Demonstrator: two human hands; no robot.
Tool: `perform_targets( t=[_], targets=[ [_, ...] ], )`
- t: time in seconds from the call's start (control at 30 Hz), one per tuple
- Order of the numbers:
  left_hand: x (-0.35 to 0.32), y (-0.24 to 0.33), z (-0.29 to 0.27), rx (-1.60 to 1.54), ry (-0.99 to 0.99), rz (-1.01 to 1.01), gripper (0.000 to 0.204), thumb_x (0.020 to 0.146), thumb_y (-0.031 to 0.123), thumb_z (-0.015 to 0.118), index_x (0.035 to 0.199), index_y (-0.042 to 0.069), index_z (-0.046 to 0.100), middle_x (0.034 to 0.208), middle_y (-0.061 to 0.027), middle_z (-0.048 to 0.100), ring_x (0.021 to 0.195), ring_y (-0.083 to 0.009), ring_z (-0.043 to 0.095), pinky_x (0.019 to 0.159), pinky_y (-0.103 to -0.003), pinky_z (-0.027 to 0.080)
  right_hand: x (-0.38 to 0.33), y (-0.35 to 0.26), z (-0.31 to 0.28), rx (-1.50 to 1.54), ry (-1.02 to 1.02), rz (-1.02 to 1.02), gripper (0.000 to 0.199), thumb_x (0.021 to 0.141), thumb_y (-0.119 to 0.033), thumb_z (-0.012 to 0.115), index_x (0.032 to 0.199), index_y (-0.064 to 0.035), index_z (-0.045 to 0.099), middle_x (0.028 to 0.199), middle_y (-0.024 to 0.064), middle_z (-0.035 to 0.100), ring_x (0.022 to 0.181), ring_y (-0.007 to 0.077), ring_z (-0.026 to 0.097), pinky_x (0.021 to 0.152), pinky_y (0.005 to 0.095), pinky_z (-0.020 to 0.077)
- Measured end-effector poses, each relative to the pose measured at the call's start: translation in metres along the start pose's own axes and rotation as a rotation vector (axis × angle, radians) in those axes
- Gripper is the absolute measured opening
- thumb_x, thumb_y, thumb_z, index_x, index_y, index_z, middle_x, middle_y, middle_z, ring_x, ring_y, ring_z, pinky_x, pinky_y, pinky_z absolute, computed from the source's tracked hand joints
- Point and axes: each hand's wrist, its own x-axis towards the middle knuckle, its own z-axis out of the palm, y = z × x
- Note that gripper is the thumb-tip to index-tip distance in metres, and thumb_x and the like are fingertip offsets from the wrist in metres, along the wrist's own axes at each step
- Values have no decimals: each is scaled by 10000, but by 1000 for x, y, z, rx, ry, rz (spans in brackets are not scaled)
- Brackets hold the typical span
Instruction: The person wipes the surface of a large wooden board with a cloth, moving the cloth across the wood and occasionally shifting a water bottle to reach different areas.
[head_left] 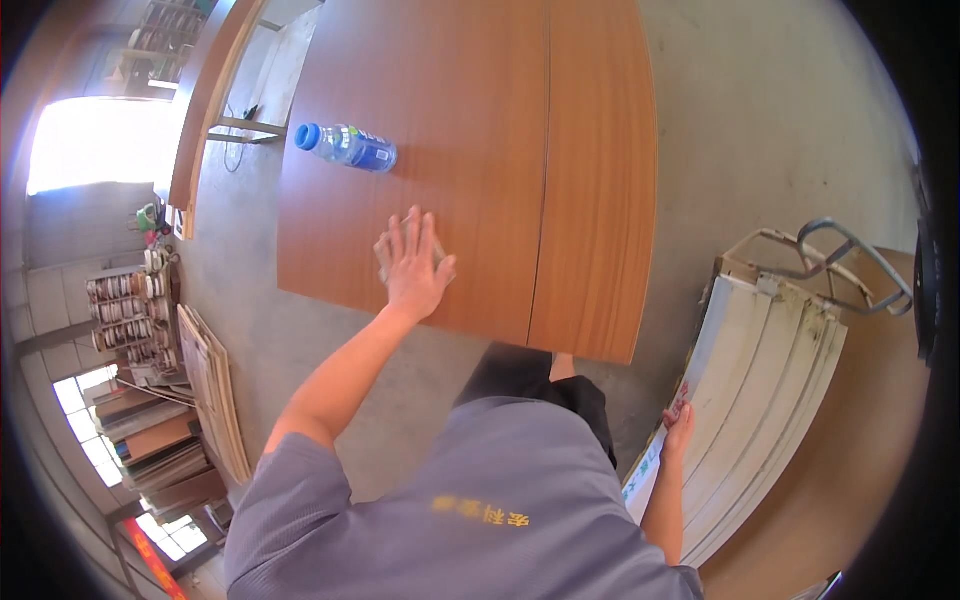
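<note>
My left hand lies palm down on the brown wood-grain tabletop, near its front left edge. Its fingers are stretched out and spread. Under them shows the rim of a pale flat piece, mostly covered, whose kind I cannot make out. A clear plastic bottle with a blue cap and blue label rests on its side beyond that hand. Low at my right side, my right hand is closed beside a stack of white panels. Something small with red marks shows at its fingertips, too small to name.
A dark seam divides the tabletop lengthwise on its right. Bent metal tubing rises behind the white panels. At the left, boards lean near shelves of rolls. Another raised brown panel stands at the far left.
</note>
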Motion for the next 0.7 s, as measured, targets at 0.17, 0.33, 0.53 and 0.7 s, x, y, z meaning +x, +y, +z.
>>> perform_targets(
  t=[0.17,0.33,0.53,0.7],
  targets=[
    [202,95,-29,-256,279,192,873,1035,548,554,1660,7,273,1751,-202,223,1621,-437,154,1304,-588,129,-13,-135,43,-140,-64,-123,507,1161,-364,434,1531,-30,524,1520,127,578,1188,231,653,1019,388,526],
    [234,209,-93,-298,35,220,897,1038,615,508,1651,-3,295,1753,-198,227,1640,-340,163,1337,-517,111,-14,-302,126,-275,-291,-641,599,1149,-425,413,1592,-25,458,1598,147,500,1415,280,517,1196,442,369],
    [108,228,-25,-1047,167,475,858,1016,239,617,1690,-22,154,1770,-269,99,1651,-413,93,1327,-525,72,-32,-435,264,-540,-585,-1179,713,1086,-487,499,1632,-40,396,1701,194,344,1573,341,305,1287,529,193],
    [46,72,-19,-698,483,-214,744,1039,183,587,1674,-6,248,1751,-255,192,1636,-444,124,1314,-580,130,-56,-383,349,-1399,-509,-1408,822,1012,-544,580,1659,-89,358,1762,179,230,1632,390,191,1299,637,103]
  ],
)
